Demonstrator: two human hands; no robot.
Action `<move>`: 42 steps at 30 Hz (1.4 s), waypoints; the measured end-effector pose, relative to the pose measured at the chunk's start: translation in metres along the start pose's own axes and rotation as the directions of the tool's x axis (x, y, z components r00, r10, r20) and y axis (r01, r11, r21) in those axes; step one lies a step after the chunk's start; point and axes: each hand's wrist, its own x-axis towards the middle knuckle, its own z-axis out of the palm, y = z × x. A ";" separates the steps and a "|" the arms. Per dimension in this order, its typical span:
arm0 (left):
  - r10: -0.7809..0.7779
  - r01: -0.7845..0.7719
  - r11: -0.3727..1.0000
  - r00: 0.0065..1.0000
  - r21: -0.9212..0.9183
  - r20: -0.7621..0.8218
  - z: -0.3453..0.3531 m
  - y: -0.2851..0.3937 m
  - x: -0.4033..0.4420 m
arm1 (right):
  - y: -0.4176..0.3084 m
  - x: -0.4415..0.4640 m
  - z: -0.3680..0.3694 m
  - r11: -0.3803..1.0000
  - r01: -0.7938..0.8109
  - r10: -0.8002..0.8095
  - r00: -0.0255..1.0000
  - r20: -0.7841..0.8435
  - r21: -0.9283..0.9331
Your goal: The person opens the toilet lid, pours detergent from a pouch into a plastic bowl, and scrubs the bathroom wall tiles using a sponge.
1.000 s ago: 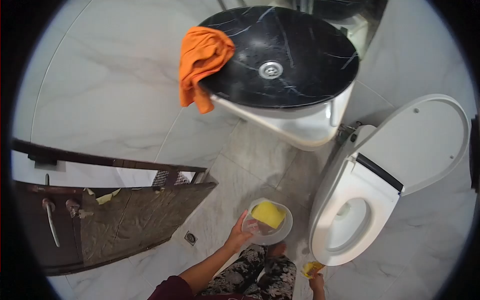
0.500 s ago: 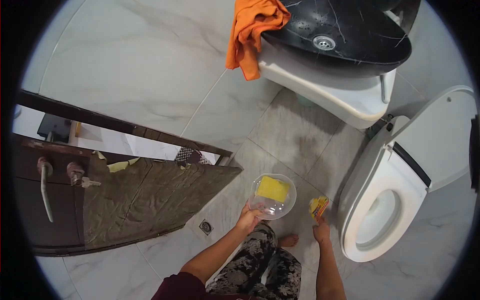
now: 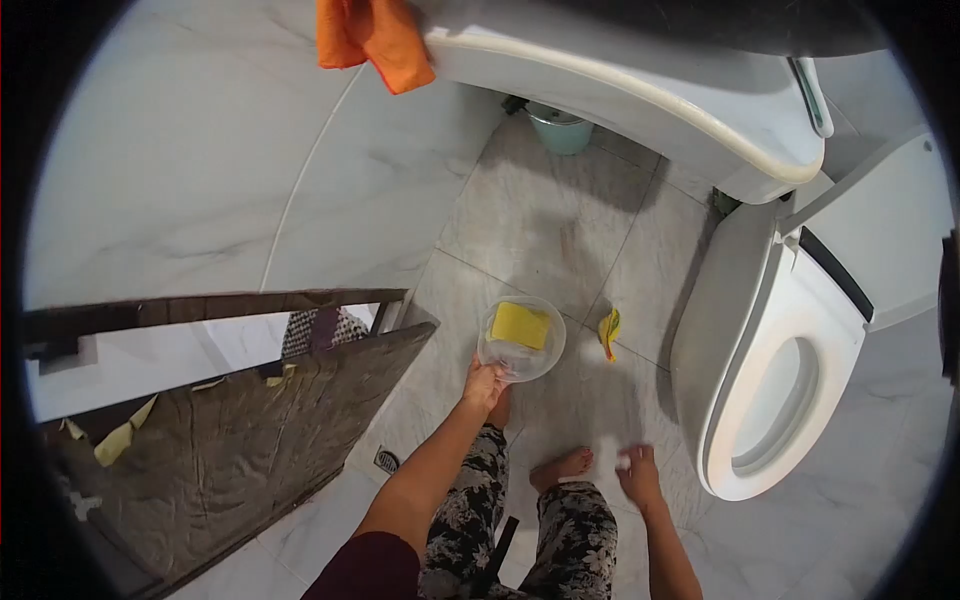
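My left hand (image 3: 485,383) is closed on the rim of a clear plastic bowl (image 3: 517,368), held above the floor. Inside the bowl lies a yellow sponge (image 3: 520,326). My right hand (image 3: 640,478) hangs lower right, its fingers slightly bent and apart, somewhat blurred. A crumpled yellow-and-red wrapper (image 3: 609,333) is ahead of it, out of its grasp; whether it is in the air or on the floor, I cannot tell.
At right stands a white toilet (image 3: 720,430) with its lid raised. A white counter (image 3: 640,75) with an orange cloth (image 3: 375,45) is at the top, a pale green bucket (image 3: 560,132) beneath. A worn door (image 3: 250,430) stands ajar at left, near a floor drain (image 3: 386,460).
The yellow wrapper has left my right hand, which is now apart from it. My left hand still has the bowl. The view has tilted down, showing more floor and the bucket.
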 end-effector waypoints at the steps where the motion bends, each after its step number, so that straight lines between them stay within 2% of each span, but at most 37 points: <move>1: -0.036 0.040 0.997 0.998 0.065 -0.050 -0.003 -0.003 0.015 | 0.004 -0.031 -0.001 1.000 -0.001 0.000 0.999 0.032 0.016; 2: -0.067 0.080 0.989 0.992 0.127 -0.102 -0.008 -0.007 0.032 | 0.000 -0.061 -0.007 0.980 0.168 -0.176 0.982 -0.069 -0.109; 3: -0.097 0.125 0.974 0.983 0.186 -0.156 -0.012 -0.013 0.047 | -0.014 -0.087 -0.020 0.996 0.035 -0.026 0.995 0.101 -0.088; 4: -0.097 0.138 0.966 0.978 0.218 -0.187 -0.016 -0.020 0.062 | -0.026 -0.109 -0.031 0.991 -0.102 0.122 0.956 0.266 -0.088; 6: -0.095 0.164 0.945 0.965 0.284 -0.244 -0.020 -0.033 0.088 | -0.028 -0.150 -0.032 0.983 -0.127 0.162 0.942 0.295 -0.134; 8: -0.085 0.206 0.934 0.922 0.291 -0.379 -0.012 -0.046 0.104 | -0.061 -0.165 -0.049 0.935 -0.324 0.354 0.837 0.418 -0.144; 9: -0.077 0.227 0.929 0.891 0.293 -0.447 -0.010 -0.052 0.113 | -0.065 -0.173 -0.047 0.926 -0.352 0.378 0.843 0.383 -0.139; 12: -0.037 0.154 0.933 0.940 0.324 -0.339 -0.017 -0.078 0.149 | -0.058 -0.195 -0.028 0.879 -0.462 0.474 0.822 0.316 -0.117; 15: -0.100 0.242 0.903 0.921 0.355 -0.376 0.007 -0.079 0.167 | -0.049 -0.207 -0.009 0.813 -0.578 0.570 0.764 0.303 -0.071; 17: 0.007 0.106 0.938 0.946 0.331 -0.323 0.012 -0.092 0.183 | -0.044 -0.214 0.000 0.804 -0.595 0.577 0.770 0.273 -0.020; 18: 0.066 0.033 0.948 0.952 0.316 -0.299 0.012 -0.099 0.189 | -0.048 -0.209 0.000 0.684 -0.711 0.661 0.699 0.274 0.164; 20: 0.128 -0.020 0.853 0.977 0.522 -0.172 -0.005 -0.113 0.189 | -0.063 -0.199 -0.006 0.326 -0.806 0.779 0.525 0.343 0.494; 21: 0.160 -0.065 0.787 0.982 0.613 -0.101 -0.015 -0.111 0.187 | -0.061 -0.203 -0.004 0.554 -0.774 0.722 0.630 0.287 0.306; 22: 0.189 -0.120 0.710 0.982 0.694 -0.024 -0.023 -0.105 0.184 | -0.056 -0.207 0.000 0.737 -0.669 0.632 0.732 0.254 0.096; 23: 0.209 -0.177 0.621 0.976 0.763 0.056 -0.032 -0.099 0.177 | -0.053 -0.210 0.003 0.854 -0.506 0.520 0.818 0.247 -0.123; 25: 0.202 -0.310 0.550 0.950 0.775 0.237 -0.044 -0.072 0.132 | -0.060 -0.211 0.000 0.836 -0.548 0.536 0.800 0.270 -0.037; 26: 0.185 -0.379 0.578 0.923 0.722 0.337 -0.044 -0.049 0.079 | -0.065 -0.212 -0.002 0.824 -0.567 0.543 0.791 0.282 0.005; 27: 0.273 -0.527 0.461 0.850 0.714 0.451 -0.029 -0.020 0.021 | -0.069 -0.215 -0.005 0.844 -0.536 0.511 0.818 0.264 0.027; 28: 0.215 -0.561 0.357 0.828 0.747 0.518 -0.036 0.002 -0.025 | -0.072 -0.219 -0.008 0.862 -0.505 0.480 0.842 0.245 0.048; 29: 0.060 -0.420 0.249 0.906 0.873 0.419 -0.027 0.031 -0.081 | -0.075 -0.223 -0.011 0.879 -0.472 0.448 0.865 0.225 0.068; 30: -0.072 -0.393 0.196 0.908 0.898 0.413 -0.062 0.037 -0.113 | -0.071 -0.228 -0.010 0.904 -0.418 0.390 0.893 0.225 0.088; 31: -0.191 -0.296 0.200 0.923 0.934 0.334 -0.057 0.057 -0.161 | -0.061 -0.233 -0.007 0.927 -0.359 0.330 0.918 0.220 0.109; 32: -0.294 -0.384 0.004 0.882 0.923 0.368 -0.070 0.067 -0.193 | -0.056 -0.239 -0.007 0.943 -0.306 0.274 0.937 0.219 0.129; 34: -0.376 -0.335 -0.159 0.891 0.929 0.256 -0.061 0.085 -0.260 | -0.056 -0.241 -0.016 0.945 -0.288 0.205 0.891 0.405 0.155; 37: -0.359 -0.345 -0.174 0.894 0.922 0.267 -0.082 0.072 -0.303 | -0.062 -0.235 -0.023 0.948 -0.250 0.098 0.817 0.568 0.196; 40: -0.322 -0.504 -0.154 0.839 0.850 0.439 -0.085 0.073 -0.305 | -0.065 -0.216 -0.017 0.950 -0.205 0.014 0.782 0.623 0.237; 42: -0.551 -0.315 -0.070 0.803 0.947 0.226 -0.082 0.096 -0.312 | -0.066 -0.207 -0.010 0.948 -0.186 -0.024 0.765 0.644 0.257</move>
